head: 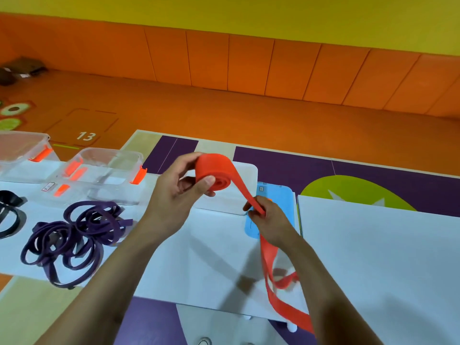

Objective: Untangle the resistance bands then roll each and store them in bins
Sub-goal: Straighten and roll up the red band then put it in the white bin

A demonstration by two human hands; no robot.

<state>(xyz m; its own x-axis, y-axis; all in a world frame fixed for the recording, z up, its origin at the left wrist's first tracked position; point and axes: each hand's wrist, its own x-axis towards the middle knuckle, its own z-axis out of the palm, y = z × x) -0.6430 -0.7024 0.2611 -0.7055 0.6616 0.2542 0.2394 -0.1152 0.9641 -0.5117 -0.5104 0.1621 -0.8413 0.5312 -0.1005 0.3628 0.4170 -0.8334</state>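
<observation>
Orange-red flat rubber resistance band [219, 170] is half-rolled, held above the white counter [199, 257]. My left hand [174, 192] grips the coil and my right hand [271, 220] pinches the loose tail, which slants down-right from the coil and trails toward me. The clear plastic bins [104, 170] stand to the left, nearer my left hand.

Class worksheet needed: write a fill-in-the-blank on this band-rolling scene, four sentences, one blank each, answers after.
The red resistance band has its rolled end in the ____ hand.
Its loose tail is pinched by the ____ hand.
The tangled bands on the table are ____.
Behind them stand ____ clear bins.
Missing words: left, right, purple, two.
</observation>
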